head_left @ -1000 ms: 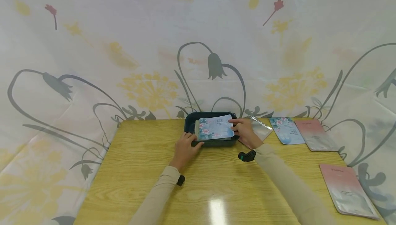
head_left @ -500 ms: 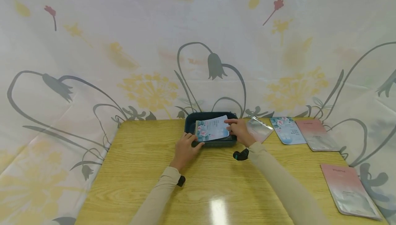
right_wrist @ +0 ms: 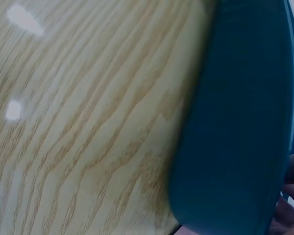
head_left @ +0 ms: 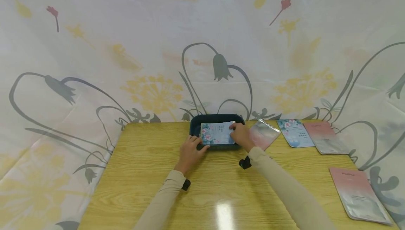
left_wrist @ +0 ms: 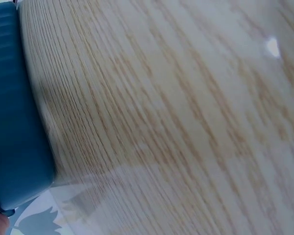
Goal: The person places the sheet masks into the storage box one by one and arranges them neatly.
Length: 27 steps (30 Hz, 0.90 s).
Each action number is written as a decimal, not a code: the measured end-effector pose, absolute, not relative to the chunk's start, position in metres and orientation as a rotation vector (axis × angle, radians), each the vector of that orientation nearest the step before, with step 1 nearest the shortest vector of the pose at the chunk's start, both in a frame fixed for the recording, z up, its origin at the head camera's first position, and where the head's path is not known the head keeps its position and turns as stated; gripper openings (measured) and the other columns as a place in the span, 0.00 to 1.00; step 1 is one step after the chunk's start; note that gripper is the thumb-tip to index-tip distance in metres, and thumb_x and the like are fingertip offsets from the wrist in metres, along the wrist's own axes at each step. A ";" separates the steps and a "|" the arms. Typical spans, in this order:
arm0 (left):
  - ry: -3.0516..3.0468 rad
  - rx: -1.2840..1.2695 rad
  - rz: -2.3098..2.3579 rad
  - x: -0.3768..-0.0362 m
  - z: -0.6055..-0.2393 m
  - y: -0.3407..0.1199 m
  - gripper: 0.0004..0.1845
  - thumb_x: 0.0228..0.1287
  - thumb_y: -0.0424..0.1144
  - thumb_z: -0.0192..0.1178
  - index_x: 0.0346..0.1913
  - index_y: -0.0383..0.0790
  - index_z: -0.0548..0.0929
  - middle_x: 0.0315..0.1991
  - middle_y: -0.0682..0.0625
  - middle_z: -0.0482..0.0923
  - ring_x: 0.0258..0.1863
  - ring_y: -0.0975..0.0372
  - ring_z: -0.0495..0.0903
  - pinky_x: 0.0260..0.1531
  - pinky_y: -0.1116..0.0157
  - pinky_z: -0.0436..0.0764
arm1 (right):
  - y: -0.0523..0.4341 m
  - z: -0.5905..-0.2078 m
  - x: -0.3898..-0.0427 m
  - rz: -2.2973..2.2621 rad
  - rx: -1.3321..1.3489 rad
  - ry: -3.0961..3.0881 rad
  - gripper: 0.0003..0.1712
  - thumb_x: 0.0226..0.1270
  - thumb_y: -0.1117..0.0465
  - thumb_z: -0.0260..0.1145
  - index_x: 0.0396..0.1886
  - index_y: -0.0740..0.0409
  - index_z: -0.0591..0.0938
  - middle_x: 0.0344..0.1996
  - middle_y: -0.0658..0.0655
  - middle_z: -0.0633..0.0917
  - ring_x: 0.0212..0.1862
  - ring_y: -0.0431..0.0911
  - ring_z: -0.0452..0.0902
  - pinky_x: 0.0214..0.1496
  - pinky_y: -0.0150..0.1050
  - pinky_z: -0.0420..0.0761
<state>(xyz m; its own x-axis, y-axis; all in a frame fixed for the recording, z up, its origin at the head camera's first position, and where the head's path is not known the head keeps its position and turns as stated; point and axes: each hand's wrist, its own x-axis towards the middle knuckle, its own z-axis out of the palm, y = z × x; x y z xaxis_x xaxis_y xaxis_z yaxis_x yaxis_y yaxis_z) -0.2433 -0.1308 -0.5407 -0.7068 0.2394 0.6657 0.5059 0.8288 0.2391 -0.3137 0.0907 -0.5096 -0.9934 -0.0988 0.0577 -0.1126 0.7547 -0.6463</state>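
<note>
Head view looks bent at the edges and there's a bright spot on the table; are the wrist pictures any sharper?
Head view: wide-angle warp bows the table edges, and a lamp glare sits near the front. Left wrist view: the wood grain is soft and the blue tray smeared. Right wrist view: blurred too, with two small glare spots.

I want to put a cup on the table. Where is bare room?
Free: the table's left half, left of the left hand, and the near middle between the sleeves. Crowded: the tray with the right hand, and the packets along the right side.
</note>
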 end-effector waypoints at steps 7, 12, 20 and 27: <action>-2.363 -0.549 -0.574 -0.242 -0.538 -0.129 0.14 0.43 0.50 0.68 0.23 0.45 0.77 0.24 0.55 0.72 0.24 0.63 0.66 0.16 0.70 0.67 | 0.091 -0.511 -0.309 1.088 0.249 -2.907 0.21 0.41 0.75 0.52 0.39 0.65 0.80 0.31 0.61 0.77 0.25 0.48 0.63 0.22 0.36 0.60; -2.377 -0.543 -0.578 -0.243 -0.540 -0.129 0.14 0.45 0.51 0.66 0.23 0.45 0.77 0.24 0.54 0.73 0.25 0.63 0.67 0.16 0.70 0.67 | 0.093 -0.512 -0.308 1.093 0.301 -2.844 0.22 0.38 0.76 0.53 0.38 0.67 0.80 0.37 0.68 0.75 0.25 0.48 0.58 0.23 0.36 0.58; -2.371 -0.544 -0.603 -0.244 -0.540 -0.131 0.14 0.45 0.51 0.66 0.24 0.46 0.77 0.25 0.55 0.72 0.25 0.63 0.67 0.16 0.69 0.68 | 0.102 -0.503 -0.307 1.161 0.480 -2.814 0.18 0.43 0.74 0.57 0.39 0.69 0.80 0.24 0.67 0.79 0.24 0.48 0.68 0.20 0.36 0.62; -2.390 -0.528 -0.594 -0.244 -0.541 -0.131 0.14 0.45 0.52 0.66 0.24 0.47 0.77 0.25 0.56 0.72 0.26 0.63 0.67 0.17 0.68 0.69 | 0.115 -0.489 -0.306 1.237 0.533 -2.871 0.17 0.51 0.69 0.61 0.43 0.68 0.77 0.40 0.68 0.76 0.40 0.56 0.72 0.38 0.47 0.73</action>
<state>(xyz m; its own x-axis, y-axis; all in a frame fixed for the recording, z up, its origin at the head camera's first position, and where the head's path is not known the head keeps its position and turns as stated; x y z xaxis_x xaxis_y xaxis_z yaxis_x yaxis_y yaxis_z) -0.2437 -0.1309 -0.5410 -0.7328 0.2230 0.6429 0.4978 0.8198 0.2831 -0.3058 0.1154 -0.4888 -0.9430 -0.3160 0.1047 -0.2931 0.6393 -0.7109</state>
